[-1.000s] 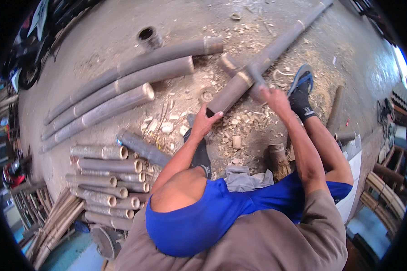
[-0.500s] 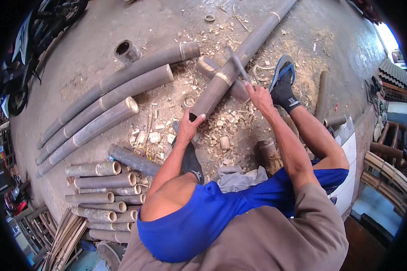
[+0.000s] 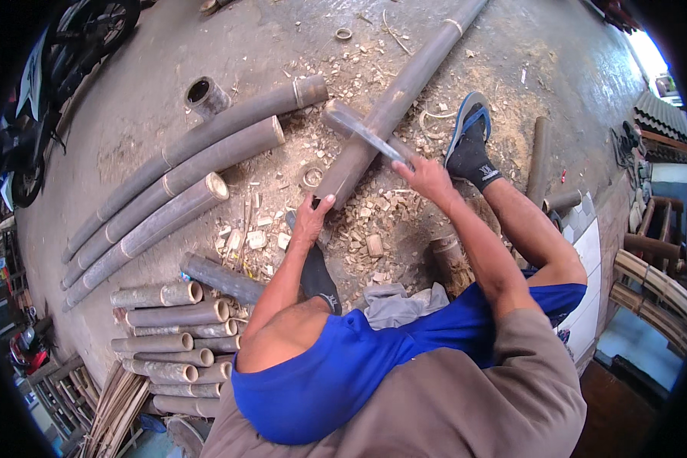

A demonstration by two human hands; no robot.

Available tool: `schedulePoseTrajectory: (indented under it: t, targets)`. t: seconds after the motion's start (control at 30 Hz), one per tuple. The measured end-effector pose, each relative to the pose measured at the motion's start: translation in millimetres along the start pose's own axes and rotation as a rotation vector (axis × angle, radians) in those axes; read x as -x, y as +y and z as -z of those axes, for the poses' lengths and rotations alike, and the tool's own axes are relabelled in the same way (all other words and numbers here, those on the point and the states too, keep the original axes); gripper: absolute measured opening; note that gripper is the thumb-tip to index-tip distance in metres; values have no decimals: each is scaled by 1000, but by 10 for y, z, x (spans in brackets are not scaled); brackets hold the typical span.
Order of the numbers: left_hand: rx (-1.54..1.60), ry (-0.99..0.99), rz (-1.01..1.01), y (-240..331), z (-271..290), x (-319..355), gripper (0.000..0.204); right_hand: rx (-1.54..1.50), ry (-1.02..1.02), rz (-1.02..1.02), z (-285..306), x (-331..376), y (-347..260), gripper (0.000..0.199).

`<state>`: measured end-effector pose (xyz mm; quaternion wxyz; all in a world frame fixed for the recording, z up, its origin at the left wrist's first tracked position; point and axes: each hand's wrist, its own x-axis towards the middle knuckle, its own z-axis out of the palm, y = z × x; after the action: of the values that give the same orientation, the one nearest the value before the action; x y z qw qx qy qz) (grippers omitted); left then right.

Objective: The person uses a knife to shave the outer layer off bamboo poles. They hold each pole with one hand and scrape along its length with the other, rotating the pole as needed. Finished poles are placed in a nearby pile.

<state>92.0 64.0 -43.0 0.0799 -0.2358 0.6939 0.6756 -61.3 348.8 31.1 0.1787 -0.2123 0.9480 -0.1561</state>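
A long grey-brown bamboo pole (image 3: 416, 80) slants from my knees toward the far right. It lies across a shorter thick bamboo piece (image 3: 401, 144). At the pole's near, hollow end is my left hand (image 3: 311, 217), closed on the rim with the thumb on top. My right hand (image 3: 429, 182) grips the handle of a large knife (image 3: 370, 137), like a machete. Its slightly blurred blade crosses the pole near the crossing point, tip to the upper left. Whether the edge touches the bamboo I cannot tell.
Pale bamboo chips (image 3: 374, 244) litter the floor between my feet. Three long bamboo poles (image 3: 198, 156) lie at left, beside a short hollow piece (image 3: 208, 98). Cut bamboo lengths (image 3: 177, 316) are stacked near my left knee. A grey cloth (image 3: 404, 305) lies before my shorts. A motorbike (image 3: 34, 114) stands far left.
The knife blade has swung down and left along the pole, toward its near end. My right hand moved slightly left and down; the pole's near end and my left hand shifted slightly left.
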Motion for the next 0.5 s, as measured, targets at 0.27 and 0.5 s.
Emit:
schedulePoseTrajectory:
  t: [0.27,0.5]
  targets:
    - [68,-79,27,130,-149,-23,95,-14,144,-49,-333,-162,684,82]
    - [44,-31,59,21,48,24,90,69,-45,127,-132,-34,105,80]
